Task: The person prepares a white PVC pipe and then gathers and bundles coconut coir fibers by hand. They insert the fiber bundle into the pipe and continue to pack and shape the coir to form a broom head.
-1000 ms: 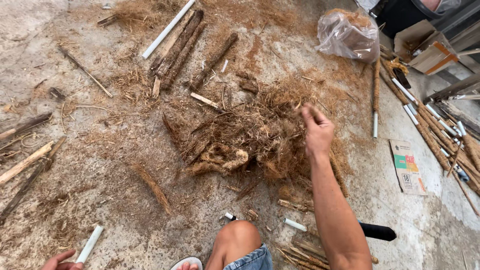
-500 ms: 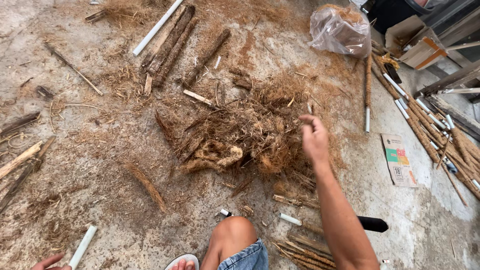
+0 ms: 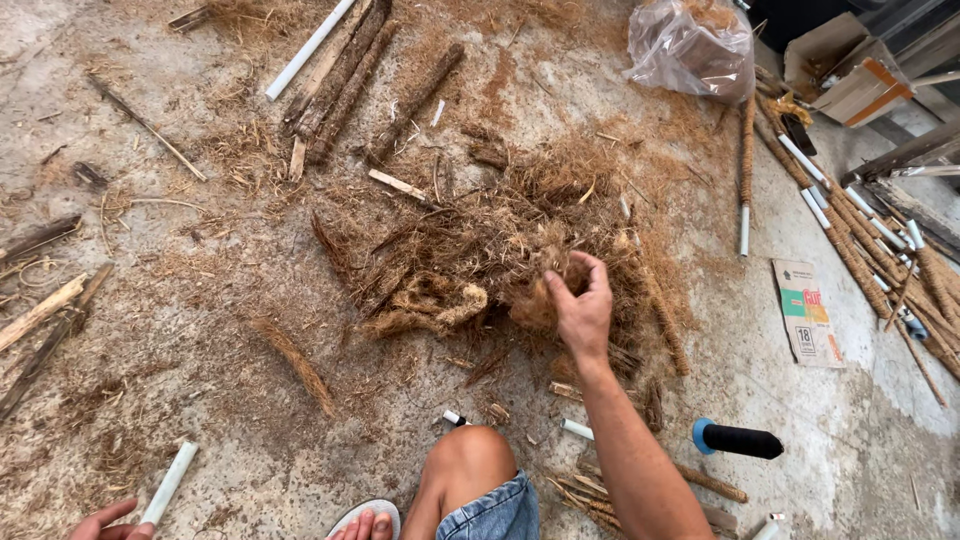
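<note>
A heap of brown coconut fibre [image 3: 470, 250] lies on the concrete floor in front of me. My right hand [image 3: 580, 305] reaches into its right side and closes on a tuft of the fibre [image 3: 545, 290]. My left hand [image 3: 110, 522] shows only at the bottom left edge, fingers on the end of a short white pipe [image 3: 168, 485] that rests on the floor. My bare knee [image 3: 468, 462] is at the bottom centre.
Fibre-wrapped sticks [image 3: 345, 75] and a long white pipe [image 3: 308, 48] lie at the top. A clear plastic bag of fibre [image 3: 690, 45] sits top right, beside a row of wrapped poles [image 3: 870, 240]. A black-handled tool [image 3: 738, 440] and a printed card [image 3: 808, 312] lie at right.
My right hand has moved left and down from the heap's right edge into the fibre and closed on a tuft. The view has shifted slightly.
</note>
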